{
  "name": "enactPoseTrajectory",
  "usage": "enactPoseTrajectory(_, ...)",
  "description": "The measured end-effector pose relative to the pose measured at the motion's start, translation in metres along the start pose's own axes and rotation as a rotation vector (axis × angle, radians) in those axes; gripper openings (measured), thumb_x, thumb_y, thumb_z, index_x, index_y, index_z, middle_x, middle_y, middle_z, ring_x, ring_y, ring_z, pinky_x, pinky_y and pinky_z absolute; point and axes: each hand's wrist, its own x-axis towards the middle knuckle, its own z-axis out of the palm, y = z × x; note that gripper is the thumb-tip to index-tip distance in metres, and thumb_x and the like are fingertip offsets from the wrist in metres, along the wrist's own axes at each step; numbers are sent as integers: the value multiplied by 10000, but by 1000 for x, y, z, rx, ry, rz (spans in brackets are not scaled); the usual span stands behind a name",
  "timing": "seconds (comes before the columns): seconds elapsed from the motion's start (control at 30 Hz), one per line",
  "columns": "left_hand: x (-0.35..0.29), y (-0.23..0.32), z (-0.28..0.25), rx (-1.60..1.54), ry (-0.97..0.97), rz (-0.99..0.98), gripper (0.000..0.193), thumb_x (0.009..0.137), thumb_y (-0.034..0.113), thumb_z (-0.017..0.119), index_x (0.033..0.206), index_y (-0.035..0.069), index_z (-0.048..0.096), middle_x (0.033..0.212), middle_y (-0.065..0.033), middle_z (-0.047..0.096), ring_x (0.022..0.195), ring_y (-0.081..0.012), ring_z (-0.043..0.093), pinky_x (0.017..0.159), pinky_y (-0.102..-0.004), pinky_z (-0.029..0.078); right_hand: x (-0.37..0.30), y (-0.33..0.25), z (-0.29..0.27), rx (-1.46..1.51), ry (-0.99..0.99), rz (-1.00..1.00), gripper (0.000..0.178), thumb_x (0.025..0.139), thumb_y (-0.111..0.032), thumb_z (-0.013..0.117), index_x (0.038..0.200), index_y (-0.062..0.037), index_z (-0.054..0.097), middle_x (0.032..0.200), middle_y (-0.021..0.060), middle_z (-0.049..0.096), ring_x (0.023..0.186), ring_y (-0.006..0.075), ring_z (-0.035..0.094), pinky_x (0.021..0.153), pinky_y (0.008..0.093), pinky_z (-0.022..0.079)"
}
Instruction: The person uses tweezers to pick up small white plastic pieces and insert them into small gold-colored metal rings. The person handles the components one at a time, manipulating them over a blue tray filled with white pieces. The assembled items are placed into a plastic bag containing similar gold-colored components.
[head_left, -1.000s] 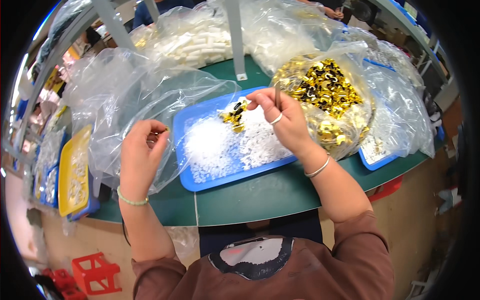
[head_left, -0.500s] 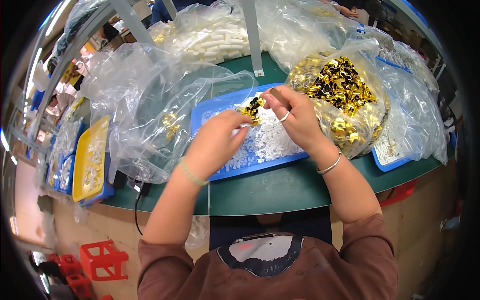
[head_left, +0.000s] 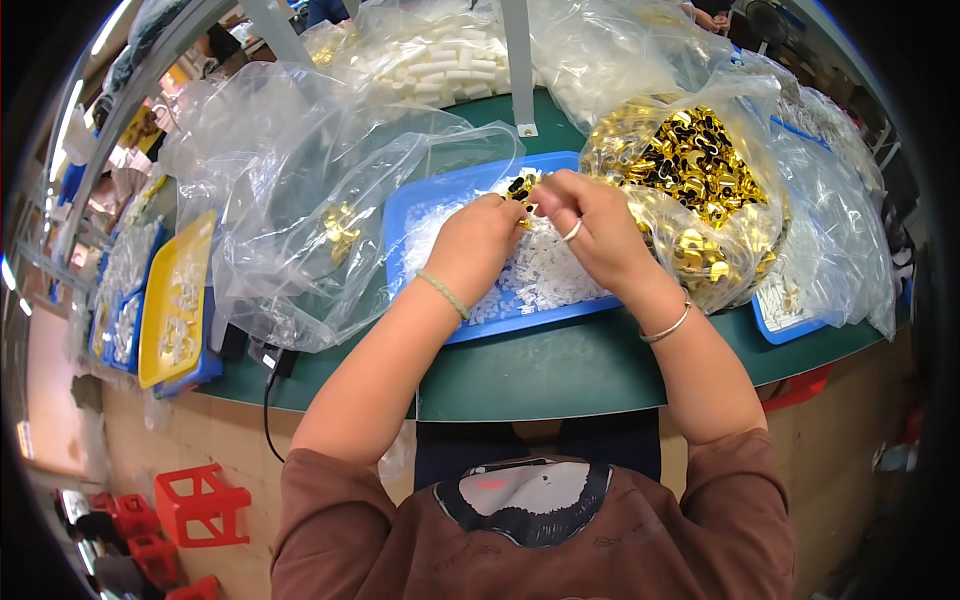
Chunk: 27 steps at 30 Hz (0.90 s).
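Note:
My left hand [head_left: 473, 245] is over the blue tray [head_left: 397, 235], its fingers pressed together near the far middle. Close beside it on the right, my right hand [head_left: 603, 232] has its thumb and fingers bent into a pinch, with the fingertips slightly blurred. The two sets of fingertips nearly meet, and whatever they grip is too small or hidden to make out. Shiny gold curved pieces [head_left: 520, 187] lie in a small heap just beyond my fingertips. Around and under my hands, many small white plastic pieces [head_left: 550, 272] cover the tray.
A clear bag of gold pieces [head_left: 712, 180] stands right of the tray. Another clear plastic bag [head_left: 290, 200] spreads left. White cylinders [head_left: 440, 70] are piled behind, near a grey metal post [head_left: 521, 75]. A yellow tray [head_left: 178, 300] sits far left; red stools [head_left: 203, 505] stand on the floor.
My left hand has moved right and slightly away from me, bringing its fingertips up to my right hand's. My right hand has shifted only a little, and the whole view has moved slightly.

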Motion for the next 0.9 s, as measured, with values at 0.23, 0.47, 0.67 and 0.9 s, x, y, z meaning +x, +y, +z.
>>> enactPoseTrajectory(0.23, -17, 10, -39, -514, -47, -259, 172, 909, 92, 641, 1057, 4, 638, 929, -99, 674, 831, -175, 684, 763, -289, 547, 0, 0, -3, -73, 4, 26, 286, 983, -255, 512, 860, -9, 590, 757, 169, 600, 717, 332, 580, 663, 390, 448)
enactPoseTrajectory(0.47, -23, -12, -35, -1305, -75, -516, 299, 974, 139, 567, 1247, 17, 567, 1024, -72, 651, 918, -152, 653, 827, -266, 543, 0, -8, -2, 57, -35, 142, 198, 959, -182, 530, 895, -10, 605, 812, 170, 621, 770, 345, 598, 683, 399, 464)
enactPoseTrajectory(0.67, -23, -15, -28, -1495, -58, -543, 305, 978, 130, 551, 1264, 24, 560, 1057, -75, 642, 966, -148, 635, 871, -276, 529, -2, 7, 4, -157, -280, -30, 153, 807, -64, 668, 958, -47, 657, 842, 150, 637, 785, 347, 620, 689, 398, 487)
enactPoseTrajectory(0.9, -22, -20, -29, -1489, 48, -638, 317, 961, 119, 557, 1265, 31, 565, 1085, -54, 625, 952, -131, 607, 881, -256, 505, -11, 14, 8, -335, -423, -45, 100, 767, -112, 734, 857, -84, 702, 834, 99, 617, 747, 306, 623, 662, 390, 501)
